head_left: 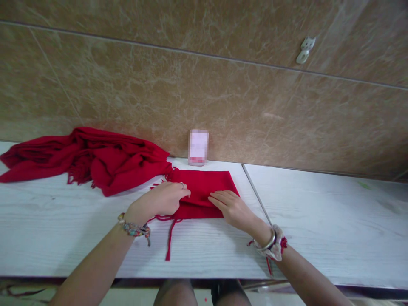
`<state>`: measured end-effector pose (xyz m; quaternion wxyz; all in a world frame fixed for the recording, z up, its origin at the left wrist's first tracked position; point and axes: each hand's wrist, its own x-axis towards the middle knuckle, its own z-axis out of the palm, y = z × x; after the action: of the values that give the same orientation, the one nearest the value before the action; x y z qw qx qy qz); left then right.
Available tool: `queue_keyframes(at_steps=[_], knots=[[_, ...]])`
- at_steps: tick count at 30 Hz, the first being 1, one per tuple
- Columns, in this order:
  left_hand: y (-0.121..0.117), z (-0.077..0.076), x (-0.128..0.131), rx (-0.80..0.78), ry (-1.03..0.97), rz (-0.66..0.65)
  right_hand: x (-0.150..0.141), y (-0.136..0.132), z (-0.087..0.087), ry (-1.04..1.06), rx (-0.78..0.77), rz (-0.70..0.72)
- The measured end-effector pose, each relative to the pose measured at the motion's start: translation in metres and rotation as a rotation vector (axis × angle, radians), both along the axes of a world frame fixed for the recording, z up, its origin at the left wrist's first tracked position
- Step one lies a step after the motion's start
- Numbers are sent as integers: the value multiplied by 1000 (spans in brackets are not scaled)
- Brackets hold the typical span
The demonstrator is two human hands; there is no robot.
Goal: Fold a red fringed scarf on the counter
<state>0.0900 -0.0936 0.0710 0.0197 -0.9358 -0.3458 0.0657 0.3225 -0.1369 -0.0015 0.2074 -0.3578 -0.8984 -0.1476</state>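
Observation:
A folded red scarf (204, 180) with fringes lies as a flat rectangle on the white table. At its left end, by the fringe, my left hand (164, 199) has its fingers curled in on the cloth; the fingertips are partly hidden. Toward the right end of the scarf, my right hand (232, 206) lies flat on it with the fingers stretched out. One fringe strand hangs from the scarf toward the table's front. A second, crumpled red scarf (117, 159) lies at the left, close to the folded one.
Against the brown marbled wall (153, 89) stands a small blurred white-and-pink card or box (198, 146), just behind the folded scarf. A cat-shaped hook (306, 49) is fixed to the wall. A seam (256, 193) crosses the white tabletop (318, 216) right of the scarf.

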Motion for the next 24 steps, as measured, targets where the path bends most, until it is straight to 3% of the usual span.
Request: queue_keyframes(at_steps=[7,15,19,24], knots=[[8,3,-20,-104,-73,-7,30,3,17,81,-165,27],[1,1,-12,-257,-10,0,44,3,25,107,-501,56],[4,-6,-13,-380,51,94,44,-1,30,49,-626,-31],[8,-11,-15,-456,29,100,49,-5,36,26,-693,-78]])
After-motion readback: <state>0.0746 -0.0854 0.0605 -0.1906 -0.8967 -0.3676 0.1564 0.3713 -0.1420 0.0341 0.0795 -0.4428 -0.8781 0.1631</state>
